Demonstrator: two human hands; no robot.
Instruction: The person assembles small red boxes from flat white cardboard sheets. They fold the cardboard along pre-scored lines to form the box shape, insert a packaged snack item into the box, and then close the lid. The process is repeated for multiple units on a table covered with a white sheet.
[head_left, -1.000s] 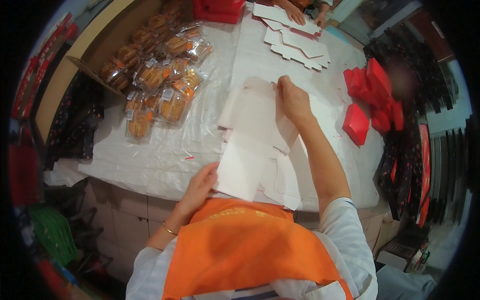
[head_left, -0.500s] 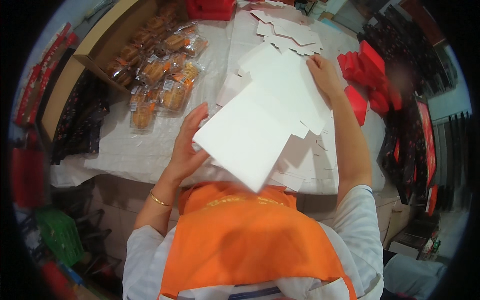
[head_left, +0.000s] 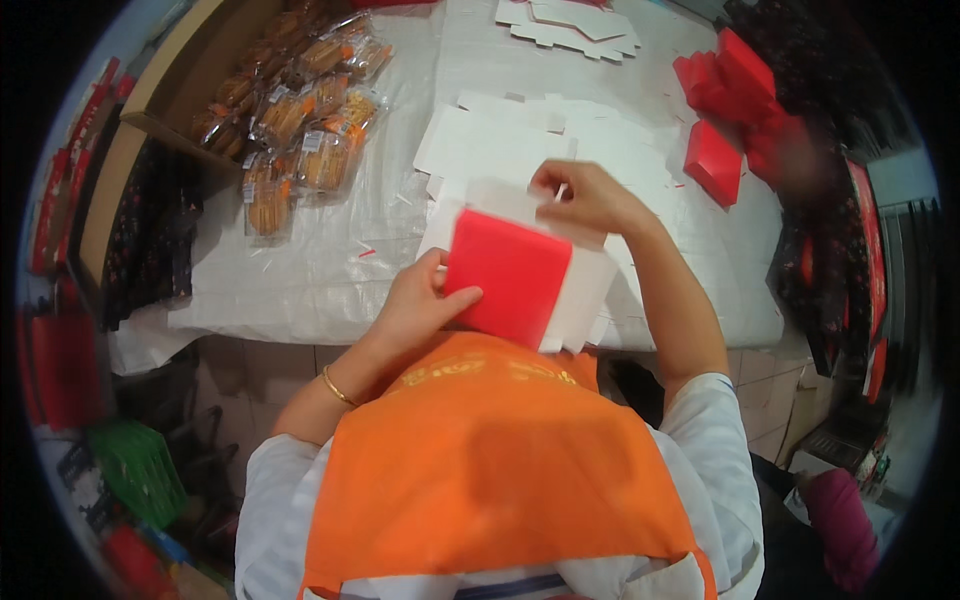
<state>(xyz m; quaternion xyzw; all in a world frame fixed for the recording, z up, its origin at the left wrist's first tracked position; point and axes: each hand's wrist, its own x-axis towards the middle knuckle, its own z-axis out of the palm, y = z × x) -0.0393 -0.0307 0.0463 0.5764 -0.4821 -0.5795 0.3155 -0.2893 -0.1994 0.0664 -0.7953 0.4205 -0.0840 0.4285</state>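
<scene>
Close in front of my orange apron, a partly folded cardboard box (head_left: 510, 275) is held over the table's near edge. Its outer face is red, and white flaps stick out at its right and far sides. My left hand (head_left: 412, 303) grips its left edge, the thumb lying on the red face. At the far side, the curled fingers of my right hand (head_left: 592, 200) are closed at a white flap that is smeared by motion. Beyond and under the box lie flat white box blanks (head_left: 490, 140) on the table sheet.
Clear packs of baked goods (head_left: 325, 160) lie at the far left beside an open brown carton (head_left: 165, 120). More white blanks (head_left: 575, 30) are stacked at the back. Red folded boxes (head_left: 715, 160) sit at the right. A green crate (head_left: 138, 470) stands below, left.
The white blank has been turned to show its red face and drawn nearer, with its flaps now bent. My right hand has moved left and nearer; my left hand now grips the edge.
</scene>
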